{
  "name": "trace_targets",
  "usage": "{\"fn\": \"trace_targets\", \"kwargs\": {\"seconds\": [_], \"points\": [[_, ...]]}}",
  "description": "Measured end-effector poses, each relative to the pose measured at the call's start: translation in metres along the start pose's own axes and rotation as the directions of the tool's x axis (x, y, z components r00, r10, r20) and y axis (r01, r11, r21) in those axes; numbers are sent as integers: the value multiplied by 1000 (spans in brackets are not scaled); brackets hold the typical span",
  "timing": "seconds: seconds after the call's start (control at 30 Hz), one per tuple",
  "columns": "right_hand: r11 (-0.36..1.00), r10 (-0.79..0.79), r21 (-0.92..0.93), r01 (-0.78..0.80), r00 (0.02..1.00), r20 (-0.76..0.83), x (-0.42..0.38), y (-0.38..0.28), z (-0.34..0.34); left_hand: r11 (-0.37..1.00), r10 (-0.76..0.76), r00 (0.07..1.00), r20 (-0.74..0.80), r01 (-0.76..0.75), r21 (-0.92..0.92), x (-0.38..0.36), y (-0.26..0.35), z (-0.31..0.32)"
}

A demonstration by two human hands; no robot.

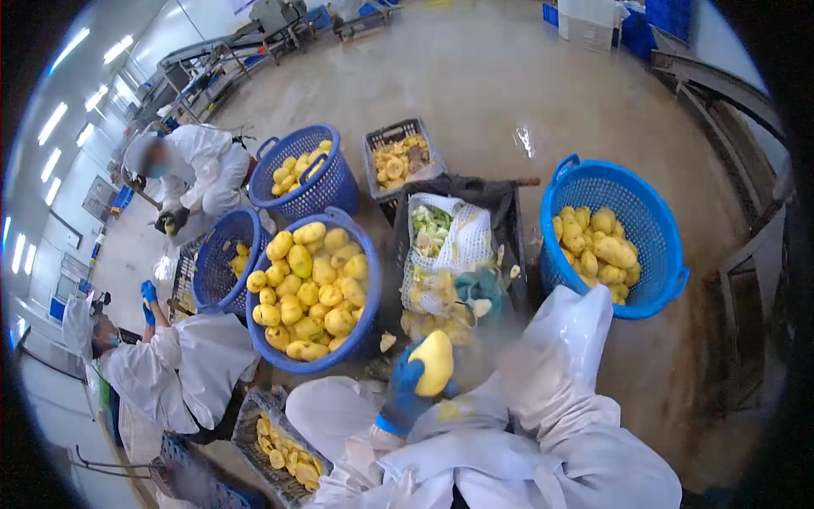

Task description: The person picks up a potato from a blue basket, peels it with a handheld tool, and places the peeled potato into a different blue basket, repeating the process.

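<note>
My left hand (404,392), in a blue glove, is wrapped round a smooth yellow mango (433,363) that looks peeled. It is held upright above my lap. My right hand (519,366) is a smear at the end of its white sleeve (560,399), right of the mango; its fingers and anything in them cannot be made out. Just beyond both hands stands a black-lined bin (506,212) holding a white mesh sheet (465,242), green scraps (431,227) and yellow pieces.
Blue baskets of yellow mangoes stand left (365,318), back left (339,182) and right (657,204). A partly filled basket (212,288) is farther left. Crates of cut pieces stand at front left (246,424) and beyond the bin (398,129). Two people (157,386) in white sit at left.
</note>
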State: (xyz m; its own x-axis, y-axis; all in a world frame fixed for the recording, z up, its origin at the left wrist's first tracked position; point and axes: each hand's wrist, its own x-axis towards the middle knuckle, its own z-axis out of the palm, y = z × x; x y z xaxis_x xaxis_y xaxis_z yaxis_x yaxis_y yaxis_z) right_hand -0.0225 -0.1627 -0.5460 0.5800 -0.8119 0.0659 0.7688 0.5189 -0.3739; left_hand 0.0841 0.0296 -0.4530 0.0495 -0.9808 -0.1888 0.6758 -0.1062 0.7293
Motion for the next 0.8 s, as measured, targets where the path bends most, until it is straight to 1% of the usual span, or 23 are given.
{"fn": "trace_targets", "kwargs": {"seconds": [0.03,0.07,0.1,0.13,0.17,0.2,0.23,0.27,0.3,0.33,0.37,0.4,0.43,0.47,0.5,0.53,0.57,0.6,0.67,0.7,0.73,0.77,0.8], "points": [[968,-18,-252,13,1000,-21,-17,-7,54,1000,22,988,-152,-20,16,-1,6,19],[816,-92,-568,106,994,52,-18,-9,65,997,46,990,-136,-37,67,1,6,21],[558,-165,-806,197,978,125,-19,-12,75,992,65,991,-119,-50,120,1,8,22],[779,-123,-624,61,991,-58,-13,-8,41,983,86,991,-103,-67,172,0,9,23],[928,-29,-370,-50,978,-206,1,-16,40,970,138,985,-101,-113,217,-1,8,21],[956,-21,-288,-57,966,-259,5,-17,40,952,192,977,-96,-161,260,1,8,19],[977,-13,-204,-54,950,-312,9,-18,38,947,188,976,-107,-152,283,1,7,14],[943,-37,-328,-55,963,-266,-9,-7,33,948,169,977,-127,-126,291,-5,0,10],[894,-59,-446,-41,976,-208,-23,-7,65,947,153,979,-137,-106,305,-4,-2,7],[829,-88,-559,4,988,-124,-21,-11,81,939,154,980,-127,-105,327,5,-1,4],[752,-228,-634,182,974,8,-8,-5,58,996,3,989,-148,10,89,6,-1,3],[814,-212,-570,113,971,-109,-13,-13,61,996,-41,983,-178,26,-87,6,-3,8],[867,-182,-495,56,960,-211,-16,-22,66,965,-78,977,-196,25,-260,9,-2,14],[907,-140,-413,78,982,-124,-12,-21,59,903,-121,970,-209,20,-430,12,-2,16],[942,-97,-326,80,995,-35,-8,-18,50,829,-162,967,-199,24,-559,9,-4,11],[895,-83,-438,86,996,27,-28,-5,41,768,-206,952,-227,13,-640,14,-9,6],[830,-68,-546,115,992,105,-44,-4,83,755,-216,967,-135,78,-651,18,-11,1],[713,-136,-668,214,977,167,-38,-1,69,746,-222,974,-40,143,-651,21,-10,-4],[394,-268,-838,377,920,288,-25,4,44,789,-213,967,-137,88,-608,22,-13,-1],[482,-273,-821,306,943,191,-4,-12,20,810,-202,961,-189,56,-584,20,-11,3],[685,-260,-703,192,966,10,-9,-12,-1,816,-201,959,-200,51,-575,17,-7,7],[849,-238,-514,119,956,-171,-16,-21,13,823,-203,957,-209,51,-566,15,-2,10],[807,-256,-568,162,963,-89,-23,-15,36,826,-209,954,-215,54,-561,14,0,13]]}}
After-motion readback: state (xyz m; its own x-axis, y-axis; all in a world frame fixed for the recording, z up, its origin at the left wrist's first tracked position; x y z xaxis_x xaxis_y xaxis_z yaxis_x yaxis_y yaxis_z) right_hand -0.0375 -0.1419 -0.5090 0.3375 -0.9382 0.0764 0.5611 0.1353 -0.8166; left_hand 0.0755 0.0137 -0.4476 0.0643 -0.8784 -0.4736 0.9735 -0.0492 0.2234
